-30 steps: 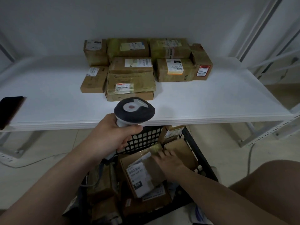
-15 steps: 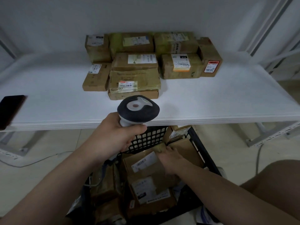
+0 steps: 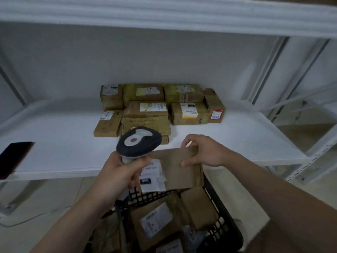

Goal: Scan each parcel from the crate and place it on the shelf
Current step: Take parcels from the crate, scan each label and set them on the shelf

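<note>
Held parcel: label half hidden behind left grip and scanner, print blurred, unreadable. Crate cut by bottom edge. Dark flat object clipped at left edge. Shelf parcels: label text too small.

The scanner in the left hand has a charcoal head, a pale grey panel and a dull red button. The parcel in the right hand is plain brown, its white label bearing a black block. Below the hands the crate is black lattice; beyond them, brown stacked boxes carry white, orange-edged and red labels.
</note>
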Demonstrator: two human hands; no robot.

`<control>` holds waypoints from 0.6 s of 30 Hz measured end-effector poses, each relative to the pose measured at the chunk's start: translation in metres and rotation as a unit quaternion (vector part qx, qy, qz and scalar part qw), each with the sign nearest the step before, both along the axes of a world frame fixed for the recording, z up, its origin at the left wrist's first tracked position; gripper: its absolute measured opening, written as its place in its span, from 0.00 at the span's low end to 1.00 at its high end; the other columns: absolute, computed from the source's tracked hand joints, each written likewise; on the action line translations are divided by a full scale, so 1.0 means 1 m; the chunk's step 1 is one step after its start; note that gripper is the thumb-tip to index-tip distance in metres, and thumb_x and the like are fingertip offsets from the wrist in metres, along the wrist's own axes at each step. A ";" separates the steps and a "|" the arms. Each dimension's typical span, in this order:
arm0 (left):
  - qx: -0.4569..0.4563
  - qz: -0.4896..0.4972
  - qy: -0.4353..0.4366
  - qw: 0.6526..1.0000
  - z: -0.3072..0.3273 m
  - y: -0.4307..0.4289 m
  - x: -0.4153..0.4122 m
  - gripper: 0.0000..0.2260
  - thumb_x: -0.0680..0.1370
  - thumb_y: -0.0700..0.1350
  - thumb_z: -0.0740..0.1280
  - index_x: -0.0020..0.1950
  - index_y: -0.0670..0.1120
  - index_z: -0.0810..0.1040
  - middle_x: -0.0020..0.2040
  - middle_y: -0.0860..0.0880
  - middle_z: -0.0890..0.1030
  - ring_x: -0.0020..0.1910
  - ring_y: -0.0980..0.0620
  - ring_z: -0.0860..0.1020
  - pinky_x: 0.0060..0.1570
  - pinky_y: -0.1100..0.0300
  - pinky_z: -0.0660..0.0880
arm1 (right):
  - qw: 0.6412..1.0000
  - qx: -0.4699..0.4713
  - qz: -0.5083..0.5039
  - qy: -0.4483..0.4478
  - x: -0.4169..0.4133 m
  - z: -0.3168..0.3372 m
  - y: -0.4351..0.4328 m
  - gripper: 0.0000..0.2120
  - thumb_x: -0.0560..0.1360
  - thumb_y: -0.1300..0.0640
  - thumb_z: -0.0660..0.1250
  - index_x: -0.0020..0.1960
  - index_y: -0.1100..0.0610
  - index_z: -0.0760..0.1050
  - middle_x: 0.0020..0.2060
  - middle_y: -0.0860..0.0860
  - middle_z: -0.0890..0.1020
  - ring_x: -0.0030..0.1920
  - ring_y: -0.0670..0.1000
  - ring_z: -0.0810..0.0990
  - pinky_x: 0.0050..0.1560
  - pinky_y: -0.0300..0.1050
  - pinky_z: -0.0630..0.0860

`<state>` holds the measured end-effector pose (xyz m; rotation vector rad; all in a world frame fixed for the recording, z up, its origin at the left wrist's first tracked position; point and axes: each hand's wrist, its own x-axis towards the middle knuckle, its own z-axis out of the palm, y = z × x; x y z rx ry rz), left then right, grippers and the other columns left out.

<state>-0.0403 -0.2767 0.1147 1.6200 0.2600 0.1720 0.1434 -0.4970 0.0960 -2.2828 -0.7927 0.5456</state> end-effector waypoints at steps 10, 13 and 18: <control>-0.093 0.057 -0.024 0.994 -0.001 0.002 0.003 0.20 0.61 0.53 0.78 0.41 0.40 0.77 0.29 0.41 0.66 0.25 0.48 0.64 0.27 0.56 0.65 | 0.885 0.357 -0.265 0.136 0.030 0.021 -0.014 0.23 0.66 0.55 0.83 0.59 0.53 0.82 0.52 0.51 0.88 0.53 0.52 0.87 0.48 0.45 0.82; -0.105 0.063 -0.020 0.992 -0.005 -0.001 0.009 0.17 0.61 0.52 0.78 0.40 0.42 0.79 0.28 0.41 0.67 0.23 0.48 0.65 0.27 0.56 0.65 | 0.875 0.371 -0.274 0.146 0.038 0.021 -0.006 0.19 0.68 0.54 0.82 0.57 0.55 0.83 0.50 0.49 0.88 0.54 0.53 0.86 0.55 0.52 0.83; -0.110 0.066 -0.001 0.992 -0.011 -0.008 0.019 0.17 0.63 0.51 0.76 0.40 0.40 0.77 0.29 0.42 0.67 0.24 0.49 0.65 0.26 0.57 0.67 | 0.861 0.387 -0.296 0.149 0.049 0.020 -0.001 0.15 0.72 0.54 0.80 0.57 0.54 0.83 0.51 0.49 0.88 0.54 0.53 0.85 0.55 0.53 0.82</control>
